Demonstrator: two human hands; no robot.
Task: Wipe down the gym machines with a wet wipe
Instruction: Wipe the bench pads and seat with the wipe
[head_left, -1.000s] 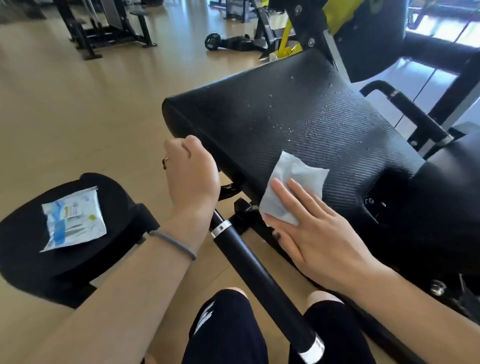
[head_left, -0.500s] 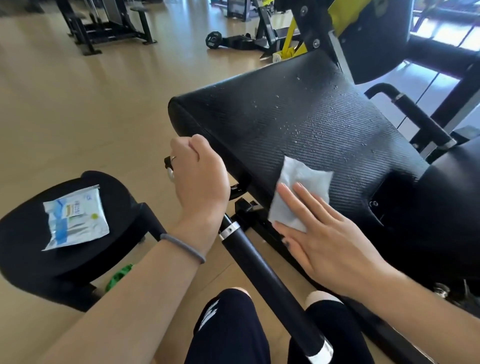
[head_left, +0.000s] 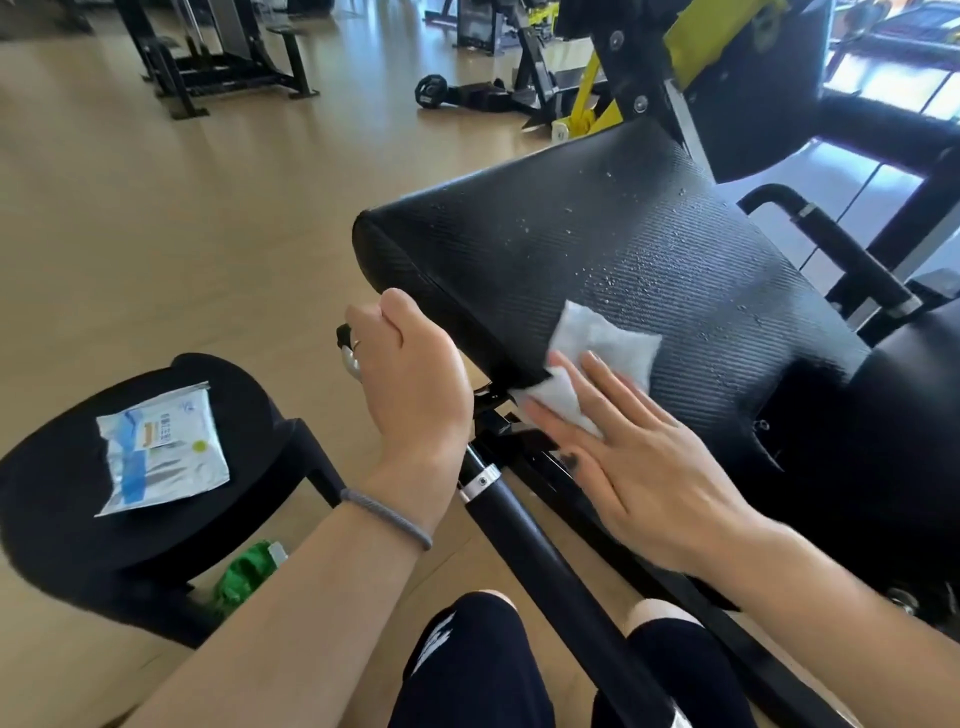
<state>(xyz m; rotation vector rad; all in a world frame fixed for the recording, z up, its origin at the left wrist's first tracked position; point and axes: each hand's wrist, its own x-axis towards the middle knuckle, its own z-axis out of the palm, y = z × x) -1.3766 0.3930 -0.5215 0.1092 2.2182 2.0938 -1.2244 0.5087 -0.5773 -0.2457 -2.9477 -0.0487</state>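
Right hand (head_left: 639, 457) presses wipe (head_left: 597, 358) on pad (head_left: 649, 260); packet (head_left: 161, 447) lies left.

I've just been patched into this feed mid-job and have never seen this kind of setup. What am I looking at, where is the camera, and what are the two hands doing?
There is no robot here. The single view comes from a camera worn on a person's head, looking down at their own bare hands in a gym.

The big black shape is a machine's padded cushion, sloping up and away, with water droplets on it. The right hand lies with straight fingers on a white wet wipe, pressing it onto the pad's near part. The left hand is curled round a handle end at the top of a black bar.

To the left, a wipes packet lies on a round black pad. Something green sits on the floor beneath it.
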